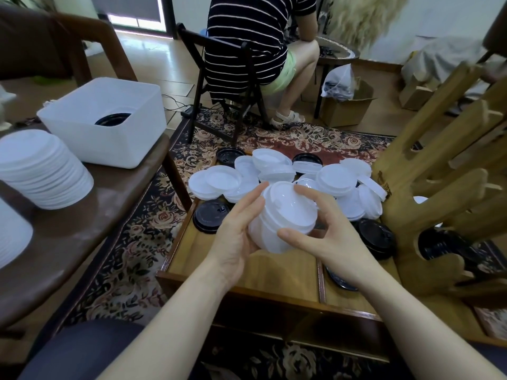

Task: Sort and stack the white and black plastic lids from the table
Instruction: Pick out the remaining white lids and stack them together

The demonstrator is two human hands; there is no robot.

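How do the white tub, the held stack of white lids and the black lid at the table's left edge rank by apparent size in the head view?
1. white tub
2. held stack of white lids
3. black lid
The tub sits farther away, so its lead is safe.

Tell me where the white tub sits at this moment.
In the head view, the white tub stands at upper left on the brown side table, behind the tall stack of white lids, with black lids inside.

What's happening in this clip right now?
A person holds a small stack of white lids over the low wooden table, left hand cupping it, right hand gripping its rim. Loose white lids and black lids still cover the table. A taller white stack sits beside a white bin.
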